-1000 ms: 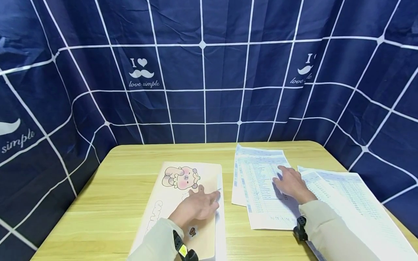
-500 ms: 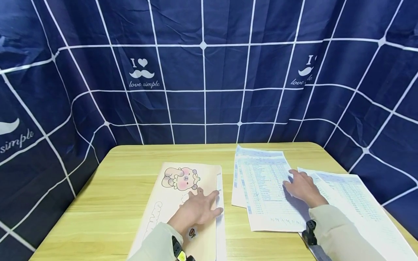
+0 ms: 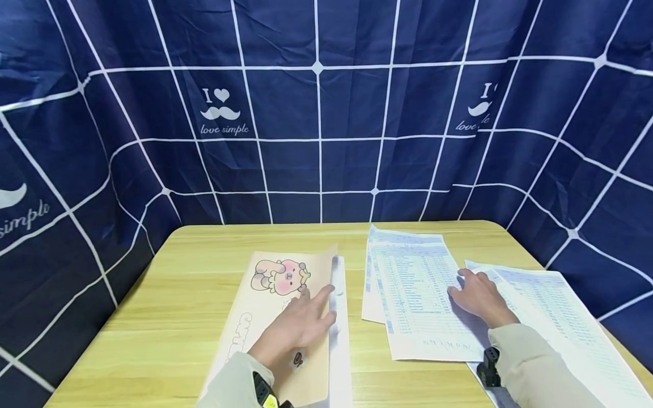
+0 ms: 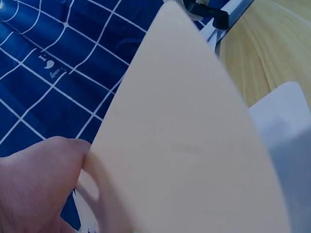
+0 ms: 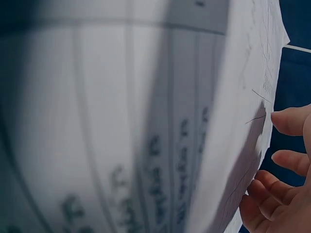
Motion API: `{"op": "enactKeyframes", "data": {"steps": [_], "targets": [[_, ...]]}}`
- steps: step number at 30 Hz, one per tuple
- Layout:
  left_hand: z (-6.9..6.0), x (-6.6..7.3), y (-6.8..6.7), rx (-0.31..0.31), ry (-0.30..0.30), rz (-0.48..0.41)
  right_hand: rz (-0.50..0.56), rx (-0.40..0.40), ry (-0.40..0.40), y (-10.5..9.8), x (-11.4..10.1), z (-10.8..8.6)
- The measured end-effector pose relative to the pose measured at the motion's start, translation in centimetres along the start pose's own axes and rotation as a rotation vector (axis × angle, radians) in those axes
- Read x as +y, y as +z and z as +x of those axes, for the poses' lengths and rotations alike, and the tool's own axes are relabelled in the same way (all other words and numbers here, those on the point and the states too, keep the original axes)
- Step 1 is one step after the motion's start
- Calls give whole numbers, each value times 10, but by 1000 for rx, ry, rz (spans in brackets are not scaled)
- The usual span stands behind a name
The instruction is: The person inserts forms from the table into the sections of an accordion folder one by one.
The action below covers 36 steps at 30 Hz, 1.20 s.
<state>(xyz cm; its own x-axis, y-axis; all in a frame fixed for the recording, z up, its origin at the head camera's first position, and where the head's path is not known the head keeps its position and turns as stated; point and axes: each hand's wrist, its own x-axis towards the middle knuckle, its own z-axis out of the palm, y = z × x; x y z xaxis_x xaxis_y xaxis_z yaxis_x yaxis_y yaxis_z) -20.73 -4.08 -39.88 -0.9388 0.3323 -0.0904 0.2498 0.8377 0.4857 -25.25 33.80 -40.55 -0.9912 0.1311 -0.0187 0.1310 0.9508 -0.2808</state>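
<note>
On the table's middle left lies a peach cartoon-printed booklet or folder (image 3: 245, 317); I cannot tell which. White shows beneath its cover along the right side. My left hand (image 3: 296, 326) is over this cover, fingers spread, index finger and thumb reaching its slightly raised right edge. Up close in the left wrist view, the raised cover (image 4: 184, 121) hides most of the fingers; the thumb (image 4: 48, 165) meets its edge. My right hand (image 3: 479, 297) rests on printed table sheets (image 3: 413, 289), its fingers (image 5: 277, 187) loosely bent at the paper.
More printed sheets (image 3: 556, 317) overlap at the right, partly under the right sleeve (image 3: 541, 362). Another sheet (image 3: 374, 300) lies under the nearer one. Blue curtain with white lines (image 3: 347, 164) surrounds the wooden table (image 3: 168, 317) at the back and sides.
The cover's right edge has risen, baring more of the white beneath. My left hand has shifted slightly left. The right hand has slid right and a little nearer across the sheets.
</note>
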Motion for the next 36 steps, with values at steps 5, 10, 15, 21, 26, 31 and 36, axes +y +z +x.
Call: {"op": "enactKeyframes", "data": {"steps": [5,10,15,21,26,31,36], "targets": [[-2,-4,-5,20,-4,-56,-7,6,-12,0,2,1],[-5,-6,-10,19,-5,-103,-11,19,-36,1,3,0],[-8,-6,-13,39,16,-127,-3,11,-30,0,2,0],[-9,-4,-16,72,51,-138,12,-2,-17,0,5,1],[-9,-2,-17,105,68,-145,12,0,-13,1,7,1],[-8,-3,-20,120,70,-152,18,-19,8,0,6,1],[-9,-5,-24,138,79,-164,16,-24,3,-1,6,2]]}}
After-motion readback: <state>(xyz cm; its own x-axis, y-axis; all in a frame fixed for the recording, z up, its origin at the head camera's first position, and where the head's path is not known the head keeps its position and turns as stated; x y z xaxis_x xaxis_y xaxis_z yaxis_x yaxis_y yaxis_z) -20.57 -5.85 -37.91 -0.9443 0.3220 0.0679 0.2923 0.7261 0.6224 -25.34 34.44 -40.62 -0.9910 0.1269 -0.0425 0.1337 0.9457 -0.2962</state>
